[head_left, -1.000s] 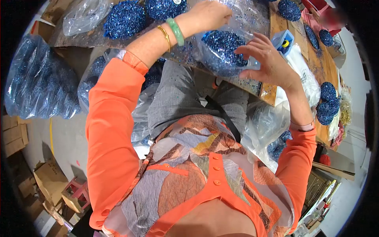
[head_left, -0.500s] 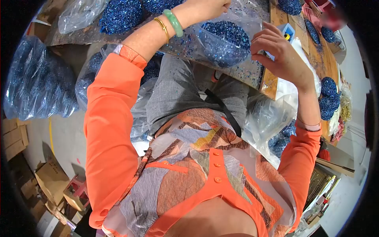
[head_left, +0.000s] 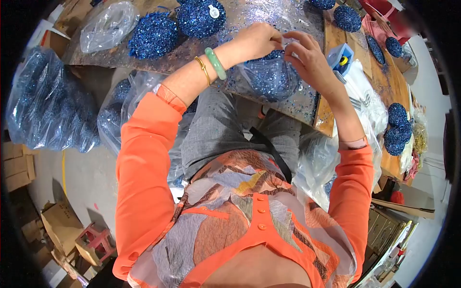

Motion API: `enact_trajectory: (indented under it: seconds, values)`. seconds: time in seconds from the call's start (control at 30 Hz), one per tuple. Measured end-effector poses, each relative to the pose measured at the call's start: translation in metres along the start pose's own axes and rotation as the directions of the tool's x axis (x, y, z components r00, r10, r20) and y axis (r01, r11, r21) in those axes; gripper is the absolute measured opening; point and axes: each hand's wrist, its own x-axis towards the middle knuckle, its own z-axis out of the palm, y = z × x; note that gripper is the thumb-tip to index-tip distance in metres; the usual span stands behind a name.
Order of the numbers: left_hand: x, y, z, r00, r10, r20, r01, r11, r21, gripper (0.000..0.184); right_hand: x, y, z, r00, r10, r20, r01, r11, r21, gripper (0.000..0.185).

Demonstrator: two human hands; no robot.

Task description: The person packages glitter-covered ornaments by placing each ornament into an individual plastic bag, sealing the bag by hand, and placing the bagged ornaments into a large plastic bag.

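Observation:
A blue glitter ball (head_left: pixel 274 82) sits inside a clear plastic bag (head_left: pixel 246 72) at the table's near edge, right in front of me. Over the bag's upper part, my left hand (head_left: pixel 260 43) has its fingers pinched together on the thin plastic. A green bangle and a gold bracelet circle that wrist. Facing it, my right hand (head_left: pixel 307 60) curls its thumb and fingers on the bag's other side. The fingertips of both hands nearly meet, and the bag's mouth is partly hidden behind them.
More glitter balls (head_left: pixel 153 36) lie at the back left beside an empty plastic bag (head_left: pixel 108 26). A blue box (head_left: pixel 340 58) stands to the right. Large filled bags (head_left: pixel 50 103) hang at the left. Another person (head_left: pixel 379 21) is at the far right.
My left hand has come down toward the bag, and my right hand has moved left with its fingers closing. The bag's top is now gathered between the hands.

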Motion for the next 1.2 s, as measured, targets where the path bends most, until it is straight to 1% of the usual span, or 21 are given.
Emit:
enact_trajectory:
  seconds: [0.03,0.13,0.2,0.23,0.3,0.33,0.4,0.43,0.53,0.63,0.7,0.73,0.8,0.83,0.93,1.0,1.1,1.2]
  values:
    - [-0.001,-0.002,0.001,1.0,0.007,0.024,-0.007,1.0,-0.005,0.018,0.0,0.004,0.006,1.0,-0.013,-0.004,0.013,1.0,-0.002,0.016]
    - [-0.006,-0.004,0.004,0.999,0.047,-0.008,-0.047,0.999,-0.019,0.019,0.0,0.009,0.016,0.999,-0.032,-0.017,0.032,0.999,-0.012,0.016]
    - [-0.006,-0.004,0.004,1.0,0.012,0.001,-0.012,0.998,-0.061,0.02,0.002,0.007,0.019,0.999,-0.024,-0.024,0.023,1.0,-0.017,0.015]
    - [-0.007,-0.003,0.004,1.0,-0.006,0.007,0.007,0.997,-0.083,0.02,0.0,0.008,0.02,1.0,0.014,0.0,-0.014,1.0,-0.015,0.014]
    - [-0.009,-0.006,0.003,1.0,0.012,0.018,-0.009,0.986,-0.165,0.02,-0.002,0.01,0.021,0.995,0.09,0.048,-0.09,0.996,-0.014,0.012]
    - [-0.009,-0.007,0.003,0.999,0.022,0.023,-0.016,0.979,-0.205,0.02,-0.003,0.01,0.022,0.996,0.088,0.027,-0.088,0.996,-0.002,0.012]
    - [-0.011,-0.009,0.004,0.998,0.027,0.061,-0.012,0.975,-0.222,0.021,-0.005,0.01,0.026,0.997,0.082,-0.014,-0.082,0.996,0.024,0.01]
    - [-0.012,-0.01,0.004,0.996,0.028,0.079,-0.009,0.973,-0.23,0.022,-0.005,0.01,0.027,0.997,0.082,-0.005,-0.081,0.996,0.03,0.01]
    - [-0.013,-0.013,0.003,0.986,-0.021,0.164,0.084,0.917,-0.39,0.024,-0.006,0.008,0.029,0.997,0.074,-0.005,-0.073,0.997,0.039,0.01]
    - [-0.012,-0.002,-0.006,0.959,-0.142,0.247,0.256,0.808,-0.53,0.031,-0.006,0.007,0.033,0.997,0.049,-0.053,-0.048,0.999,0.012,0.01]
    - [-0.015,0.011,-0.016,0.967,-0.115,0.226,0.179,0.941,-0.287,0.036,-0.006,0.008,0.035,0.995,0.024,-0.094,-0.027,0.999,-0.034,0.01]
    - [-0.016,0.014,-0.019,0.971,-0.099,0.218,0.135,0.979,-0.154,0.039,-0.005,0.007,0.034,0.997,0.035,-0.069,-0.037,0.999,-0.024,0.01]
    - [-0.02,0.01,-0.015,0.99,-0.025,0.138,0.035,0.997,-0.067,0.037,-0.004,0.003,0.029,0.998,0.058,-0.018,-0.058,0.998,-0.006,0.01]
    - [-0.022,0.009,-0.014,0.995,0.016,0.1,-0.014,1.0,-0.02,0.036,-0.003,0.0,0.028,0.998,0.053,-0.02,-0.053,0.999,-0.007,0.01]
    - [-0.025,0.015,-0.011,0.995,-0.074,0.065,0.067,0.992,0.104,0.02,-0.003,-0.005,0.025,0.999,0.046,-0.009,-0.047,0.999,-0.021,0.012]
    - [-0.026,0.016,-0.009,0.998,-0.042,0.042,0.037,0.991,0.126,0.015,-0.004,-0.004,0.024,0.998,0.052,0.02,-0.051,0.998,-0.041,0.017]
    - [-0.031,0.018,-0.013,1.0,0.028,-0.003,-0.027,0.979,0.201,0.011,-0.004,-0.009,0.01,0.98,0.19,0.054,-0.197,0.961,0.193,0.032]
    - [-0.035,0.013,-0.016,0.996,0.083,-0.043,-0.07,0.966,0.247,0.01,-0.026,0.014,0.002,0.948,0.256,0.188,-0.301,0.913,0.276,0.045]
